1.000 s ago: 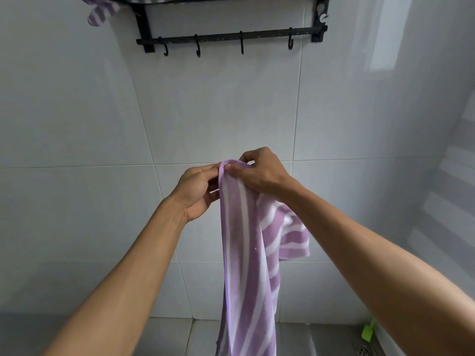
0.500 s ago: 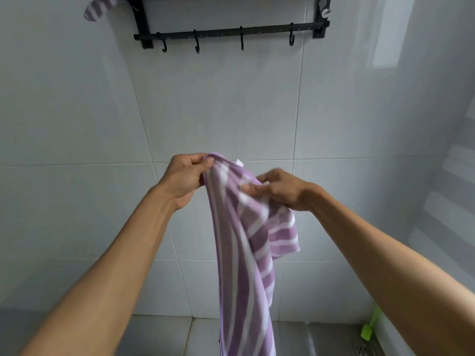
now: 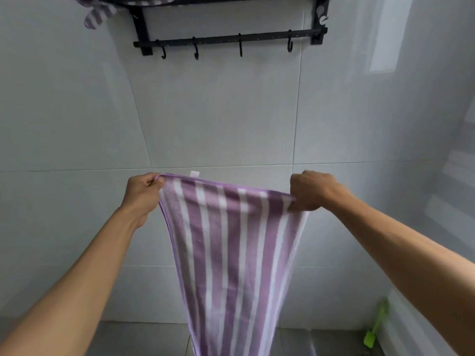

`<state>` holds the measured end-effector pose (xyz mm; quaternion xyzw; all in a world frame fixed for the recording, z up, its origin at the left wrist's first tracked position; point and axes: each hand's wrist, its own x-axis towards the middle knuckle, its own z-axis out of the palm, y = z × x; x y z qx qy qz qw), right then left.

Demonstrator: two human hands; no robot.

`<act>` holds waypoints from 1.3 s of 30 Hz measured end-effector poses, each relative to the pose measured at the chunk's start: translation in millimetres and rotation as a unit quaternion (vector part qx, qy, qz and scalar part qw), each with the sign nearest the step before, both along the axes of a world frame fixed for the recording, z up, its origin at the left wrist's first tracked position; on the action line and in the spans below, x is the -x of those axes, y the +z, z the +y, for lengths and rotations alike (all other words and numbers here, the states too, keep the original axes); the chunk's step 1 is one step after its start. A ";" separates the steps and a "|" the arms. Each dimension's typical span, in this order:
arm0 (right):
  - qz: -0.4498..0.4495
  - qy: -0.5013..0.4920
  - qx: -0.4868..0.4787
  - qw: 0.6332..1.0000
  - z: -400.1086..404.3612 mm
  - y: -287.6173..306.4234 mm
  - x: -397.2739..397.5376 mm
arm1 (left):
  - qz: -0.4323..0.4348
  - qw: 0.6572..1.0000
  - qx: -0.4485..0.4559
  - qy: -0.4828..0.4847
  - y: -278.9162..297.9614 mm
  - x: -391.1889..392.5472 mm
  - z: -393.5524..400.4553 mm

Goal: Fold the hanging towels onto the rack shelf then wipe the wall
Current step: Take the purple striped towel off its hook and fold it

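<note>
Left hand (image 3: 144, 192) & right hand (image 3: 312, 192) each pinch a top corner of the purple-striped towel (image 3: 231, 253), spread flat btwn them, hanging in front of the tiled wall (image 3: 218, 111), well below the black rack (image 3: 231, 41).

Black wall rack (image 3: 231, 41) runs across the top of the frame, with a striped towel (image 3: 96, 15) bunched on its shelf, one end drooping off the upper left corner.
</note>
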<state>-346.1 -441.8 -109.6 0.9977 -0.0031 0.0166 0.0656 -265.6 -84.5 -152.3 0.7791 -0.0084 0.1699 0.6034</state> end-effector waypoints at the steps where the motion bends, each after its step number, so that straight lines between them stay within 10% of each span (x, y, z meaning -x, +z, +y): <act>1: -0.036 0.000 -0.003 0.999 -2.1 4.1 -1.2 | 0.005 1.000 0.005 0.017 -0.6 -4.0 3.6; 8: 0.077 0.092 -0.372 0.921 -13.1 16.8 3.8 | -0.003 0.996 0.049 0.073 17.6 -17.2 2.5; 16: 0.018 -0.012 -0.017 1.000 -28.9 15.3 -0.7 | -0.034 0.995 0.013 0.088 28.8 -11.6 -34.4; 23: -0.063 0.000 -0.284 0.957 -48.1 40.0 9.0 | -0.026 0.995 0.019 0.098 33.9 -17.1 -35.1; 39: -0.219 0.001 -0.515 0.829 -61.7 19.8 4.4 | 0.007 0.997 0.040 0.065 23.7 -15.3 -33.4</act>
